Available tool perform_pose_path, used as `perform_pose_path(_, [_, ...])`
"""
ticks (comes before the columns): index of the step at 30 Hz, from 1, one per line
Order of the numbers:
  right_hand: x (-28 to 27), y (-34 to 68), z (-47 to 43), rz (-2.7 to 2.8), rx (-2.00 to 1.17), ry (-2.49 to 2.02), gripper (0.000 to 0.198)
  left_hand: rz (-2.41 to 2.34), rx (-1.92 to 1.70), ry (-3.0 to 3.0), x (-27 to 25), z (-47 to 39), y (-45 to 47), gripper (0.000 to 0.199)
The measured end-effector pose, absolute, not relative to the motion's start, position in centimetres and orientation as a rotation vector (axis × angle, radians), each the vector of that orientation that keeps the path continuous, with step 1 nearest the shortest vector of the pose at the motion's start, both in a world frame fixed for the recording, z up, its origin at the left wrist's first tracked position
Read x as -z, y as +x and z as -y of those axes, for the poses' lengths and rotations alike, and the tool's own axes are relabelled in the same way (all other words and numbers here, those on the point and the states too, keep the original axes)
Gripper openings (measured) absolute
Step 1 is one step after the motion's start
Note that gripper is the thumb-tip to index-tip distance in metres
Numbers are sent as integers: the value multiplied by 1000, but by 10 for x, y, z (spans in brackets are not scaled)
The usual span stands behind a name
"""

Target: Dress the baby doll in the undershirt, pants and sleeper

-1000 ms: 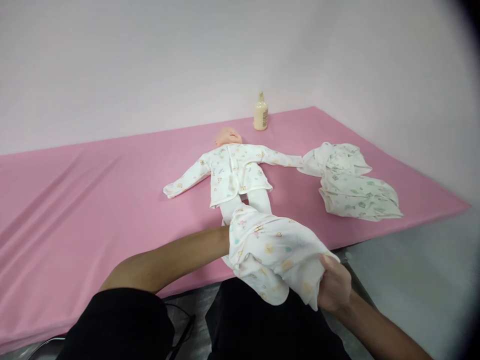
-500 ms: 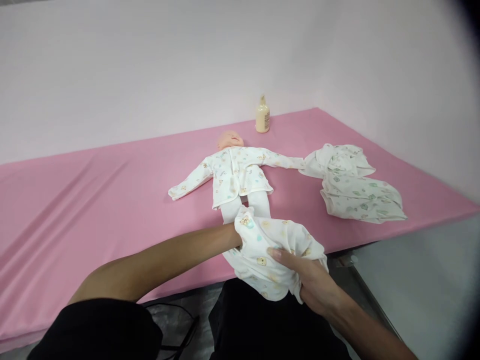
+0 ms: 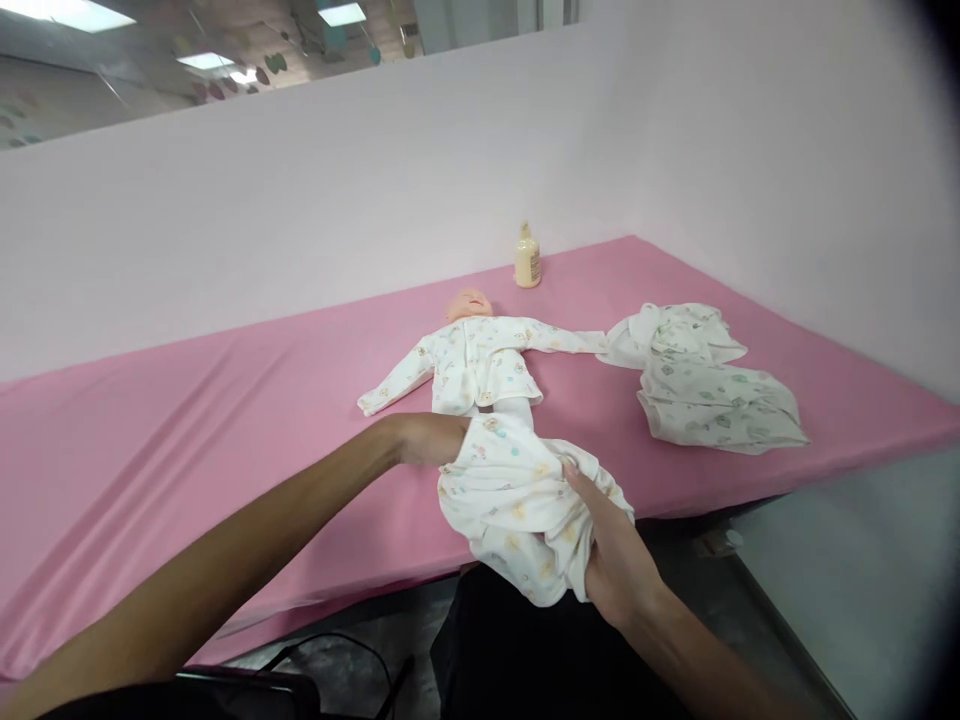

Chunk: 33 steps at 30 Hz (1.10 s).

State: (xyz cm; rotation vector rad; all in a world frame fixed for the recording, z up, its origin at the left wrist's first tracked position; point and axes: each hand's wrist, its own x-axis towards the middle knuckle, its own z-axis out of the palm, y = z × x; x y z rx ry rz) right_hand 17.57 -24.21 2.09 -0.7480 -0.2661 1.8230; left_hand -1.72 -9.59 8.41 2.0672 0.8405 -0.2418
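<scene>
A doll (image 3: 469, 304) lies on its back on the pink-covered table, dressed in a white printed baby top (image 3: 480, 362) with both sleeves spread. Its white legs partly disappear behind bunched, matching baby pants (image 3: 517, 500) at the table's front edge. My left hand (image 3: 433, 438) reaches into an opening of the pants from the left, so its fingers are hidden in the cloth. On the right side, my right hand (image 3: 611, 550) is closed around the gathered fabric, thumb on top.
Two crumpled white garments with green print (image 3: 720, 400) lie on the right, touching the end of one doll sleeve. A cream pump bottle (image 3: 527, 262) stands by the back wall. The pink sheet (image 3: 225, 450) has folds at the left. A dark cable (image 3: 352, 640) hangs below the edge.
My left hand has come partway out of the pants, showing its wrist and back. The view has tilted up, bringing ceiling lights in above the wall. My right hand keeps its hold.
</scene>
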Motion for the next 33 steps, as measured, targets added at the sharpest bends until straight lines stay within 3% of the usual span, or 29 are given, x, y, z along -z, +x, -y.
perform_pose_path(5, [-25,173,242,324,-1809,-711,48,-906,-104,1600,-110,110,-33,36])
perform_pose_path(10, [-37,163,238,321,-1888,-652,50,-976,-157,2067,-112,143,-18,35])
perform_pose_path(16, [-48,154,216,290,-1915,-620,38,-1024,-361,2868,-99,176,-4,36])
perform_pose_path(20, [-49,150,206,296,-1924,-604,32,-1004,-398,2771,-106,173,-13,33])
perform_pose_path(25, [-51,144,219,250,-1823,-683,43,-1196,-548,2520,-114,133,-19,27])
perform_pose_path(27, [-51,139,228,221,-1772,-710,47,-1094,-418,2627,-106,116,-11,27])
perform_pose_path(33, [-44,124,239,286,-1643,-806,42,-448,197,2800,-82,85,23,56])
